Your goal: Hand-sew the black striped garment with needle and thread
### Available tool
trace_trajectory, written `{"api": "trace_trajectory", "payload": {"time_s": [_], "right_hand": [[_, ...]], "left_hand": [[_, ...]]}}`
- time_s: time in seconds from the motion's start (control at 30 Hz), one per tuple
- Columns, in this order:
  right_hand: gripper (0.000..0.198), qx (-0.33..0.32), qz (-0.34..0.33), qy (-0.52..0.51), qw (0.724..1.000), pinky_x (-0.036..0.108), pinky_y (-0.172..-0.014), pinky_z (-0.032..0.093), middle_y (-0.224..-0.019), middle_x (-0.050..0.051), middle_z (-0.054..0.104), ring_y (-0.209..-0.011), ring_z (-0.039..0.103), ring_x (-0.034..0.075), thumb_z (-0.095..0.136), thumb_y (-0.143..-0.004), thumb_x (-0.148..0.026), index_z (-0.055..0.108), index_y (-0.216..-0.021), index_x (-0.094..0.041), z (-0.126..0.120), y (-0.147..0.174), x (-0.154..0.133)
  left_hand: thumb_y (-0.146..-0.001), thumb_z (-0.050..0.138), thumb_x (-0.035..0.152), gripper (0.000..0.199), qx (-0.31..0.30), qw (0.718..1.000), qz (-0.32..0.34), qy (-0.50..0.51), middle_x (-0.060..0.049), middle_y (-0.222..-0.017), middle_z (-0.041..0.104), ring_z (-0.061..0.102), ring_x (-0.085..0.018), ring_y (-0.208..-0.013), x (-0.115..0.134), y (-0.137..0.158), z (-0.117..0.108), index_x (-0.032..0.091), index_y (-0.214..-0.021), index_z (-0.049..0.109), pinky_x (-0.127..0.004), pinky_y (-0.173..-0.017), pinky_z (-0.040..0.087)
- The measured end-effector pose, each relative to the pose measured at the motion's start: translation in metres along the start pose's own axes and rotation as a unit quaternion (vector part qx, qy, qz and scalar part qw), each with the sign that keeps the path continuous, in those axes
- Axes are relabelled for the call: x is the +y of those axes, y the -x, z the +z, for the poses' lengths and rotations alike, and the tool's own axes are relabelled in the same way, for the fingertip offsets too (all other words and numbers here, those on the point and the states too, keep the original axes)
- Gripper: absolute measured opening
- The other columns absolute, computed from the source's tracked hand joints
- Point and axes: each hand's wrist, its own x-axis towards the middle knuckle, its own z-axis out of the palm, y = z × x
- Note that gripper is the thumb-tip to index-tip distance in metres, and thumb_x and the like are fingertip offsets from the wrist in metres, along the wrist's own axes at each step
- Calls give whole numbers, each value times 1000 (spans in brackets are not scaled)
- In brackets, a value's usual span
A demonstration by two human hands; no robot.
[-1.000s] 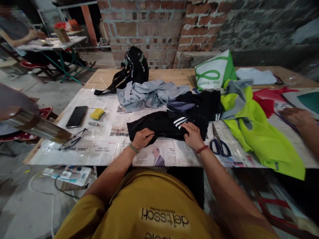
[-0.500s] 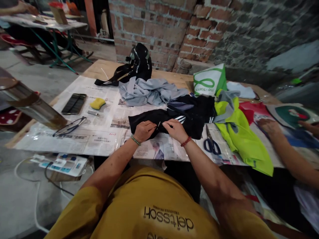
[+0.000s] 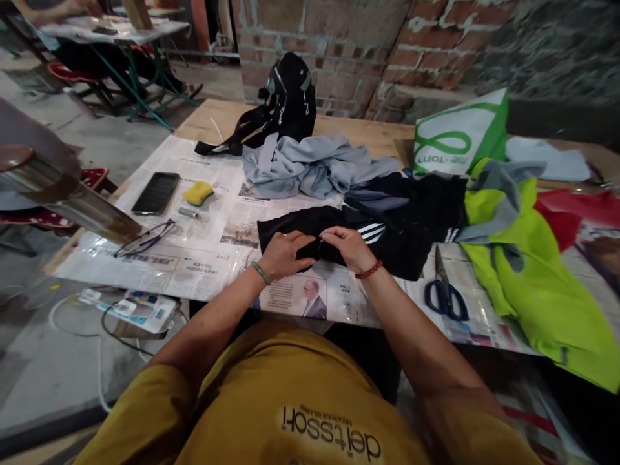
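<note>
A black garment with white stripes [image 3: 310,219] lies across the newspaper in front of me. My left hand [image 3: 285,254] holds its near edge, thumb below and fingers on top of the cloth. Just right of it, my right hand [image 3: 349,245] has thumb and forefinger pinched together over the same garment. Whatever is in that pinch is too small and dark to make out. A pair of dark-blue-handled scissors [image 3: 445,298] rests right of my right forearm, blades pointing away. Behind the garment is a crumpled grey cloth [image 3: 314,166].
Left on the newspaper [image 3: 194,255] are a phone [image 3: 155,193], a yellow sponge [image 3: 197,192], eyeglasses [image 3: 145,237] and a tall bottle [image 3: 72,194]. A black bag [image 3: 290,97] stands behind; a green-white bag [image 3: 460,135] and a neon-yellow garment [image 3: 547,284] are right. A power strip [image 3: 130,310] sits below the edge.
The view has shifted, so the neighbour's hands at the right have left it. My left hand's thumb and fingers have spread somewhat; the thin bright sliver between my hands no longer shows.
</note>
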Motion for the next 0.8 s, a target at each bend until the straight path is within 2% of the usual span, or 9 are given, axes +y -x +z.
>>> {"api": "trace_trajectory", "payload": {"time_s": [0.07, 0.13, 0.3, 0.43, 0.5, 0.6, 0.67, 0.73, 0.8], "right_hand": [[19, -2, 3, -11, 1000, 27, -72, 44, -72, 0, 67, -70, 57, 13, 68, -64, -35, 69, -73, -18, -1, 2, 5], [20, -5, 1, -3, 1000, 27, -71, 44, -74, 0, 67, -71, 57, 13, 66, -66, -36, 69, -74, -19, 2, 4, 9], [19, 20, -16, 68, 997, 26, -69, 42, -72, 0, 67, -67, 55, 13, 61, -70, -36, 68, -73, -18, 16, -5, 9], [18, 57, -47, 106, 992, 26, -69, 42, -70, -1, 65, -67, 54, 13, 60, -71, -35, 66, -73, -18, 18, -19, -8], [18, 49, -68, 110, 990, 27, -70, 42, -71, 0, 65, -68, 55, 13, 60, -72, -34, 66, -73, -18, 10, -23, -18], [16, 1, -87, 86, 992, 27, -75, 43, -75, 0, 66, -73, 57, 14, 62, -71, -33, 66, -73, -18, -5, -26, -27], [17, -25, -78, 41, 996, 28, -77, 43, -76, 0, 66, -75, 58, 13, 64, -71, -34, 66, -73, -18, -13, -26, -26], [19, -27, -54, -16, 998, 28, -77, 44, -74, 1, 66, -74, 58, 13, 66, -69, -37, 66, -72, -18, -15, -25, -20], [21, -18, -23, -64, 998, 28, -76, 45, -73, 1, 66, -72, 58, 13, 69, -66, -39, 66, -72, -18, -13, -24, -12]], "left_hand": [[-71, 69, 36, 65, -61, 997, 6, -49, -10, -121, 57, 58, -25, -102, 2, 5, -10, 23, -131, 46, -37, -85, 40], [-72, 67, 28, 69, -94, 992, -1, -89, -10, -125, 54, 57, -26, -104, 1, 8, -15, 25, -135, 39, -37, -86, 37], [-78, 51, 8, 59, -57, 982, -35, -177, -13, -120, 55, 62, -22, -87, -13, -5, -5, 25, -134, 41, -38, -83, 34], [-79, 51, 9, 55, -43, 976, -81, -197, -15, -120, 54, 62, -23, -86, -17, -24, -1, 21, -132, 44, -39, -81, 37], [-74, 61, 17, 59, -55, 980, -91, -168, -14, -123, 52, 62, -25, -91, -16, -30, -6, 22, -131, 44, -39, -81, 40], [-67, 71, 34, 60, -80, 991, -63, -89, -9, -119, 55, 61, -24, -93, -16, -37, -16, 25, -124, 52, -37, -81, 44], [-70, 70, 38, 45, -67, 997, -38, -16, -5, -107, 62, 62, -20, -87, -18, -42, -19, 26, -112, 61, -32, -78, 47], [-76, 65, 34, 25, -26, 997, -29, 67, -3, -91, 66, 63, -16, -78, -20, -46, -15, 24, -99, 68, -27, -72, 50], [-80, 61, 28, 15, 17, 988, -38, 150, -2, -81, 69, 64, -13, -71, -19, -49, -7, 21, -89, 71, -24, -67, 51]]}}
